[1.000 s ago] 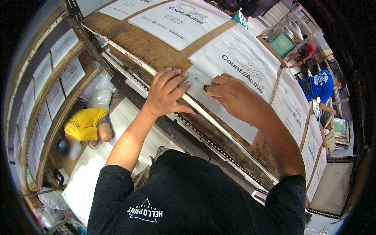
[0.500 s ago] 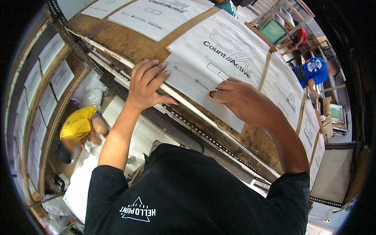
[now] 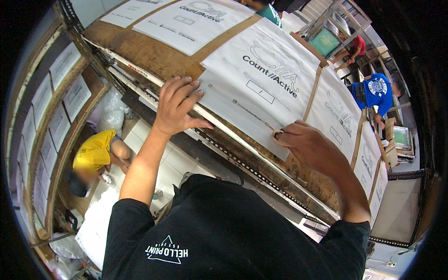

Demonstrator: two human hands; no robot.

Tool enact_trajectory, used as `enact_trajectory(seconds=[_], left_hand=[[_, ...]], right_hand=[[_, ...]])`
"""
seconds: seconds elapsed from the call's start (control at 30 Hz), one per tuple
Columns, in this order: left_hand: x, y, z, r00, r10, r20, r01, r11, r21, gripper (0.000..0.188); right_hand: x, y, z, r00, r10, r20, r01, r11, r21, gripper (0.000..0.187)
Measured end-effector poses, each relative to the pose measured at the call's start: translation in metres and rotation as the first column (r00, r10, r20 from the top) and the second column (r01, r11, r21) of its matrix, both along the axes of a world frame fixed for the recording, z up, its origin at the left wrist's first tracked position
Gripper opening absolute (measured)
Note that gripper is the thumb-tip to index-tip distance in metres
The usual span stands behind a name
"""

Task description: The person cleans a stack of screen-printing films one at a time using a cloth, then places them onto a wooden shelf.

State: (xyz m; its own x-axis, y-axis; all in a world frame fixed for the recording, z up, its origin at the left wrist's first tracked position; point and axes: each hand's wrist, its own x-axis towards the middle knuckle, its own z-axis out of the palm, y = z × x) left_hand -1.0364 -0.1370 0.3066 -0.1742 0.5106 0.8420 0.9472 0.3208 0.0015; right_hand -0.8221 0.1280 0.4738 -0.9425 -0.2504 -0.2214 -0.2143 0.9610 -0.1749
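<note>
A white printed sheet point(image 3: 266, 88), with black lettering and a framed box, lies flat on a long brown board table point(image 3: 154, 49). My left hand point(image 3: 177, 105) rests with fingers apart on the table's near edge, its fingertips by the sheet's left corner and its thumb below the edge. Near the sheet's lower right corner, my right hand point(image 3: 305, 142) is closed on a small tan loop-shaped thing point(image 3: 278, 135), pressed to the sheet at the end of a small printed line. My fingers cover much of this thing; its kind is unclear.
More printed sheets point(image 3: 193, 23) lie along the table, parted by brown strips. A shelf rack point(image 3: 51, 107) with printed sheets stands at left. Beside it a person in yellow point(image 3: 95, 149) crouches on the floor. A person in blue point(image 3: 378, 91) and framed screens point(image 3: 401, 137) are at right.
My right hand has slid right along the sheet with the tan thing, uncovering more of the small printed line and the framed box. My left hand keeps its place at the edge.
</note>
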Motion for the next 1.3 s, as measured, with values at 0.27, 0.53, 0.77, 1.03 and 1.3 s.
enact_trajectory(seconds=[0.27,0.53,0.77,1.03,1.3], left_hand=[[0.001,-0.002,-0.001,1.0,0.003,0.016,-0.003,1.0,0.008,0.078],[0.0,-0.002,-0.003,0.999,-0.024,0.021,0.023,0.998,0.05,0.077],[-0.001,0.0,0.0,0.997,-0.07,0.024,0.067,0.99,0.123,0.074],[-0.002,-0.003,0.001,0.997,-0.075,0.023,0.072,0.989,0.132,0.072],[-0.003,-0.002,-0.003,0.997,-0.075,0.035,0.07,0.99,0.125,0.072]], right_hand=[[-0.022,0.031,0.023,0.985,0.11,0.131,-0.084,0.978,-0.191,0.025],[-0.086,0.007,0.002,0.953,-0.237,0.189,0.294,0.571,-0.766,0.026],[-0.131,-0.027,-0.003,0.983,-0.129,0.131,0.184,0.664,-0.725,0.024],[-0.163,-0.069,-0.005,0.972,0.032,-0.234,-0.069,0.986,-0.151,0.028],[-0.166,-0.097,-0.015,0.951,0.061,-0.304,-0.086,0.994,-0.068,0.023]])
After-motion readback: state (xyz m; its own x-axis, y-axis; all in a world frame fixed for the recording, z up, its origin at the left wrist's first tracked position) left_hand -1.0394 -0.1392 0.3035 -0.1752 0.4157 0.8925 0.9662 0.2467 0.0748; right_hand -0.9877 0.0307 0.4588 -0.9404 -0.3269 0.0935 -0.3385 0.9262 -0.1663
